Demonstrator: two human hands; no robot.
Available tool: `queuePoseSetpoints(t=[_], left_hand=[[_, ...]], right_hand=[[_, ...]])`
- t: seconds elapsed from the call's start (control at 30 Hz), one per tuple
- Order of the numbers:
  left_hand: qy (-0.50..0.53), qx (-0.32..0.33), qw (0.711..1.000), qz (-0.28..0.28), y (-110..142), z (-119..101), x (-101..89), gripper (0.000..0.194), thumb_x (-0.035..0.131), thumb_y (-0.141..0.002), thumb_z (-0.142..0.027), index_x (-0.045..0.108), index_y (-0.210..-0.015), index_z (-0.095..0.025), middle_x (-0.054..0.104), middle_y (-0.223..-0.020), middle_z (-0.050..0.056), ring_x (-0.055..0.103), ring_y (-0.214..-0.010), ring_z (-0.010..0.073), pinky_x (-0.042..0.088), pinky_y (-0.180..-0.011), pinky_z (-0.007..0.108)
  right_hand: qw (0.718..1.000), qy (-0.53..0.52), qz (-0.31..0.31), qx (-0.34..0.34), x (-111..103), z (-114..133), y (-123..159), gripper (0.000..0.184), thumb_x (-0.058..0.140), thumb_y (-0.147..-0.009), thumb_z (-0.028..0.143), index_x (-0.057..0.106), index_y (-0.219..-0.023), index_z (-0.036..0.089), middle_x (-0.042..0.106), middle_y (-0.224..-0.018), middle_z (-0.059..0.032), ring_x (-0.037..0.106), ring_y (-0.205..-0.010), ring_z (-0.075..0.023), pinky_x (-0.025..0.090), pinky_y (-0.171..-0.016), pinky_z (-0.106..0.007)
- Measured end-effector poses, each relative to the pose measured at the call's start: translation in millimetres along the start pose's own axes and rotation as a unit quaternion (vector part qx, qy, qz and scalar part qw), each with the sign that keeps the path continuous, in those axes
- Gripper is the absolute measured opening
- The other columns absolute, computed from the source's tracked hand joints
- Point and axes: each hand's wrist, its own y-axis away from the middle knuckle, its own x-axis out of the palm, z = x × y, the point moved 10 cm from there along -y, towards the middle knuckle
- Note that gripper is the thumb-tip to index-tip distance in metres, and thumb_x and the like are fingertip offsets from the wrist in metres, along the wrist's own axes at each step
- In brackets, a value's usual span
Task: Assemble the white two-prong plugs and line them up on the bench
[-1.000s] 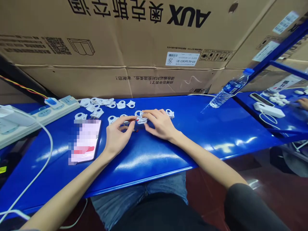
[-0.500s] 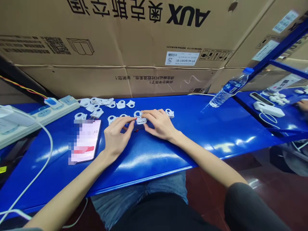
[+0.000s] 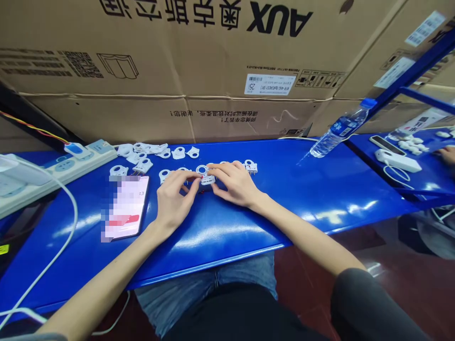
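Both my hands meet over one small white plastic plug part (image 3: 205, 175) with a round hole, low on the blue table (image 3: 291, 189). My left hand (image 3: 174, 201) pinches its left side with thumb and forefinger. My right hand (image 3: 236, 183) grips its right side, fingers curled over it. A tiny red bit (image 3: 202, 192) lies on the table just below the part. Several more white plug parts (image 3: 149, 156) lie scattered behind and left of my hands, and one (image 3: 250, 166) sits just past my right hand.
A phone (image 3: 125, 207) lies face up to the left of my left hand. A white power strip (image 3: 60, 166) with cables runs along the far left. A water bottle (image 3: 337, 129) leans at the back right. Large cardboard boxes (image 3: 199, 71) wall the back. Another person's hand (image 3: 448, 154) works at the right table.
My hands stay on the same plug part, shifting only slightly; the fingers of the left hand close in a little on it.
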Motion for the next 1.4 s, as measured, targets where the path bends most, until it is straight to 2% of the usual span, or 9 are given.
queuePoseSetpoints(t=[0.17,0.37,0.63,0.73,0.87,0.97,1.03,1.2,1.4], left_hand=[[0.016,-0.021,1.000,0.003,-1.4,1.4,0.7,0.018,0.058,-0.098,-0.034,0.071,-0.099,-0.023,0.072,-0.099,0.005,0.067,-0.087,0.0177,0.057,-0.067,0.030],[0.021,-0.024,0.999,0.000,-0.9,3.4,1.2,0.016,0.061,-0.096,-0.034,0.071,-0.097,-0.021,0.070,-0.095,0.005,0.065,-0.083,0.0170,0.055,-0.063,0.028],[0.075,-0.112,0.991,0.017,-0.6,18.3,6.0,0.018,0.066,-0.091,-0.039,0.066,-0.096,-0.022,0.069,-0.096,0.003,0.066,-0.084,0.0168,0.055,-0.063,0.026],[0.074,-0.114,0.991,0.019,-0.9,20.6,7.7,0.019,0.066,-0.091,-0.039,0.064,-0.099,-0.021,0.069,-0.098,0.004,0.066,-0.084,0.0177,0.054,-0.062,0.027],[-0.033,-0.059,0.998,0.016,-1.4,17.5,5.4,0.015,0.059,-0.095,-0.033,0.062,-0.102,-0.021,0.068,-0.099,0.006,0.064,-0.086,0.0212,0.052,-0.069,0.033],[-0.155,-0.022,0.987,0.023,0.2,17.8,5.2,0.013,0.053,-0.095,-0.026,0.061,-0.103,-0.021,0.067,-0.101,0.009,0.062,-0.096,0.0272,0.051,-0.078,0.039],[-0.202,-0.014,0.979,0.029,1.4,20.6,5.2,0.013,0.051,-0.094,-0.024,0.061,-0.102,-0.021,0.066,-0.102,0.009,0.061,-0.101,0.0304,0.050,-0.080,0.040],[-0.261,-0.022,0.964,0.047,3.8,28.1,5.1,0.018,0.051,-0.091,-0.024,0.061,-0.105,-0.018,0.066,-0.102,0.014,0.060,-0.104,0.0362,0.050,-0.083,0.046],[-0.288,-0.026,0.955,0.066,5.8,32.4,7.6,0.021,0.050,-0.092,-0.027,0.063,-0.106,-0.016,0.066,-0.107,0.017,0.059,-0.107,0.0392,0.049,-0.086,0.050]], right_hand=[[1.000,-0.012,0.018,0.010,2.4,-0.3,-0.4,0.030,0.049,-0.104,0.026,0.064,-0.129,0.022,0.065,-0.142,-0.0086,0.062,-0.124,-0.0249,0.044,-0.099,-0.043],[0.999,-0.024,0.025,0.002,2.5,3.6,0.1,0.029,0.048,-0.105,0.027,0.066,-0.126,0.020,0.065,-0.143,-0.0090,0.063,-0.123,-0.0248,0.044,-0.101,-0.044],[0.999,-0.033,0.017,0.000,3.0,4.2,0.7,0.029,0.046,-0.107,0.030,0.064,-0.127,0.020,0.065,-0.143,-0.0096,0.061,-0.127,-0.0235,0.043,-0.101,-0.042],[0.999,-0.020,0.028,0.018,7.3,0.0,1.2,0.031,0.049,-0.106,0.033,0.062,-0.130,0.019,0.068,-0.138,-0.0102,0.060,-0.125,-0.0257,0.043,-0.100,-0.044],[0.998,-0.005,0.041,0.049,15.5,-8.4,1.6,0.033,0.051,-0.105,0.035,0.060,-0.134,0.019,0.068,-0.136,-0.0113,0.057,-0.125,-0.0290,0.040,-0.104,-0.048],[0.997,-0.009,0.042,0.069,23.8,-13.6,-0.2,0.035,0.051,-0.105,0.035,0.059,-0.136,0.020,0.067,-0.138,-0.0118,0.053,-0.131,-0.0307,0.038,-0.109,-0.051],[0.997,-0.009,0.040,0.071,29.7,-13.7,-2.4,0.036,0.051,-0.106,0.034,0.058,-0.138,0.019,0.066,-0.138,-0.0114,0.050,-0.134,-0.0311,0.036,-0.113,-0.052],[0.997,-0.004,0.046,0.062,41.1,-9.0,-5.8,0.040,0.050,-0.106,0.032,0.054,-0.143,0.017,0.067,-0.138,-0.0101,0.048,-0.137,-0.0307,0.023,-0.125,-0.057],[0.995,-0.025,0.049,0.080,41.6,-12.8,-5.9,0.042,0.052,-0.104,0.030,0.054,-0.144,0.018,0.067,-0.137,-0.0108,0.045,-0.141,-0.0313,0.024,-0.125,-0.060]])
